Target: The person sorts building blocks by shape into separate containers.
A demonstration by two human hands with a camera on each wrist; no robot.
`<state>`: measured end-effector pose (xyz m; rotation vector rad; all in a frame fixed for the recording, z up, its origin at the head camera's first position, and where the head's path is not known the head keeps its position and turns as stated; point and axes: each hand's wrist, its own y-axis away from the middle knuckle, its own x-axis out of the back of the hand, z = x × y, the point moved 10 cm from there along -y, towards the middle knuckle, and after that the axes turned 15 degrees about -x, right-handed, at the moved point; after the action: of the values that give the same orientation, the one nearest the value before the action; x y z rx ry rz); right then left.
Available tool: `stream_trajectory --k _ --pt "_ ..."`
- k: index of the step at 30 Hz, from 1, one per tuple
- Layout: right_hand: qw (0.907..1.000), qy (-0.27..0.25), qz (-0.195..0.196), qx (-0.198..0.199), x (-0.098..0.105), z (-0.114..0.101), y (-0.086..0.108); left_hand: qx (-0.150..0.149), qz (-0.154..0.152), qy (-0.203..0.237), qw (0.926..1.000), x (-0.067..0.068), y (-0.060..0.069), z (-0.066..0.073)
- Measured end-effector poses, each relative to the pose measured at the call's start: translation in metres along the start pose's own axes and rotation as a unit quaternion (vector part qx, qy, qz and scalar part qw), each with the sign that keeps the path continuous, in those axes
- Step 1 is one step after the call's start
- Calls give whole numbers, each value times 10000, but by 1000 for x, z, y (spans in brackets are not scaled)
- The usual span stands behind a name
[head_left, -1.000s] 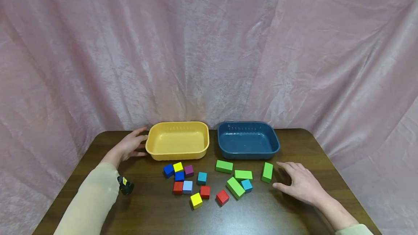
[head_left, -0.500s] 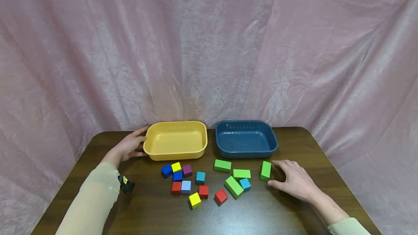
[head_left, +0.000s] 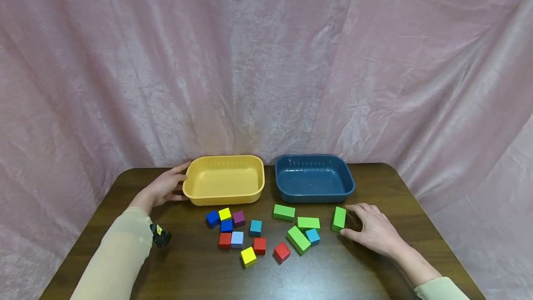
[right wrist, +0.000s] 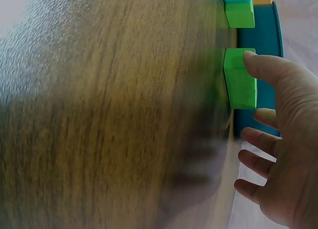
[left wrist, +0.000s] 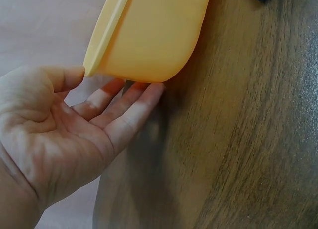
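Observation:
My left hand (head_left: 164,188) touches the left end of the yellow tray (head_left: 225,199); in the left wrist view the fingertips of that hand (left wrist: 74,124) meet the tray's side (left wrist: 154,40), fingers nearly straight. At the right, my right hand (head_left: 376,230) has its thumb and fingers spread beside a green block (head_left: 339,219). In the right wrist view the thumb of this hand (right wrist: 293,134) overlaps the near part of the green block (right wrist: 241,87); whether it touches cannot be told. The other fingers hold nothing.
A blue tray (head_left: 314,197) stands right of the yellow one. In front lie several green blocks (head_left: 284,212) and small cubes: red (head_left: 281,252), yellow (head_left: 248,257), blue (head_left: 213,218), teal (head_left: 256,228), purple (head_left: 238,218). A pink curtain (head_left: 266,59) hangs behind the table (head_left: 187,263).
My right hand has moved left to the rightmost green block. My left hand has come up against the yellow tray. The camera view has shifted slightly.

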<state>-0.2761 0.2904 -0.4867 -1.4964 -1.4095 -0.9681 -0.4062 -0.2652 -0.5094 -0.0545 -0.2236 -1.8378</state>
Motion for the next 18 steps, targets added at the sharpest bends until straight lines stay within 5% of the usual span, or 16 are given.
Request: stream_trajectory --k 18 --pt "9999 -24 128 77 -3 -1 -3 29 -13 169 9999 0 0 -3"
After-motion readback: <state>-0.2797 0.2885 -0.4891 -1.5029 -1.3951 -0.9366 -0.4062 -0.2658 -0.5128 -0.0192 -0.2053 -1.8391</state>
